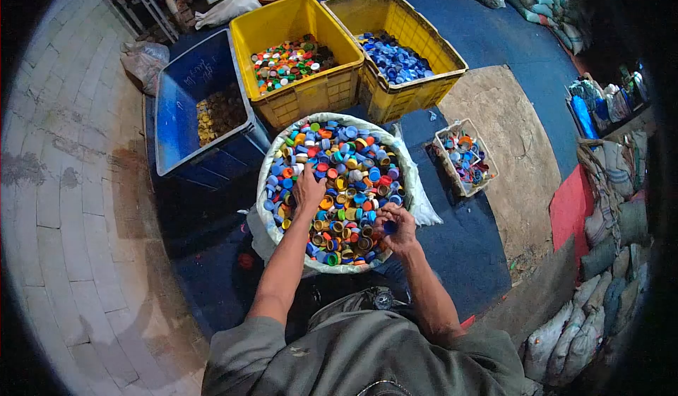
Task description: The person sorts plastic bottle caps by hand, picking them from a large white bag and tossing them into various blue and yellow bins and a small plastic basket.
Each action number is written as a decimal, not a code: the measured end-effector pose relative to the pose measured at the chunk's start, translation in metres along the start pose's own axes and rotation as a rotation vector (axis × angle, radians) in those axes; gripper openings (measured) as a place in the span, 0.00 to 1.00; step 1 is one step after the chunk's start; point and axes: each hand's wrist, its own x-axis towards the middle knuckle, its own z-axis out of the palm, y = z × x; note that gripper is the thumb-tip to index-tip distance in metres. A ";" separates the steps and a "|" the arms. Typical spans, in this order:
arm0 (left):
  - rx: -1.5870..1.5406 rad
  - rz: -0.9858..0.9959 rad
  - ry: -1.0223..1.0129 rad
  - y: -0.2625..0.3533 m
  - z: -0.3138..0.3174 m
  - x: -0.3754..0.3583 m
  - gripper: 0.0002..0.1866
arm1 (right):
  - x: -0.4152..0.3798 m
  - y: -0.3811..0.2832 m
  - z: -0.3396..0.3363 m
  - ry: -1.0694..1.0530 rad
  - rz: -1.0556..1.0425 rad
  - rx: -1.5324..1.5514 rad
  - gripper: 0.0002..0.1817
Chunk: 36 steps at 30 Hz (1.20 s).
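A round tub lined with a pale sack (407, 157) stands in front of me, heaped with loose plastic bottle caps (346, 198) in blue, red, yellow, orange, green and white. My left hand (308, 191) reaches over the left middle of the heap, thumb and index finger apart among the caps. No cap shows clearly in its grasp. At the heap's right edge, my right hand (400, 228) is curled with its palm partly turned up. A dark blue bottle cap (390, 227) sits in its fingers.
Beyond the tub stand a blue bin (185, 131) with yellowish caps, a yellow bin (311, 96) with mixed caps, and another yellow bin (424, 94) with blue caps. A small white basket (492, 174) lies right. Filled sacks (565, 332) line the right side.
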 end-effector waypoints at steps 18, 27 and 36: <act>-1.610 -0.624 -0.368 0.038 -0.046 -0.088 0.13 | 0.029 0.052 0.078 0.039 -0.852 -1.238 0.26; -1.832 -0.730 -0.302 0.020 -0.050 -0.115 0.06 | 0.065 0.025 0.038 0.371 -0.892 -1.679 0.19; -1.716 -0.643 -0.280 0.010 -0.054 -0.130 0.08 | 0.080 0.017 0.035 0.335 -0.758 -1.649 0.19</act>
